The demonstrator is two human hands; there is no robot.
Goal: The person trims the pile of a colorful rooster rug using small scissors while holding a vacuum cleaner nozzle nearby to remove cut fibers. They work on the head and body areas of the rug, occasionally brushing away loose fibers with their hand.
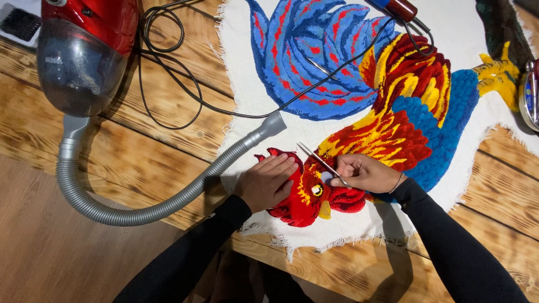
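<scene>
A tufted rooster rug (393, 106) in red, yellow and blue lies on white backing cloth (241, 73) on a wooden table. My left hand (266, 182) lies flat on the red comb of the rooster's head, fingers together. My right hand (365, 173) grips a pair of thin metal scissors (317, 159) whose blades point up-left over the head, near the yellow eye area (315, 189). Both arms wear black sleeves.
A red canister vacuum (84, 47) stands at the upper left, its grey ribbed hose (140, 210) curving to the rug's edge. A black cord (168, 84) loops over the table and rug. A red-handled tool (401, 8) lies at the top, a round object (530, 95) at the right edge.
</scene>
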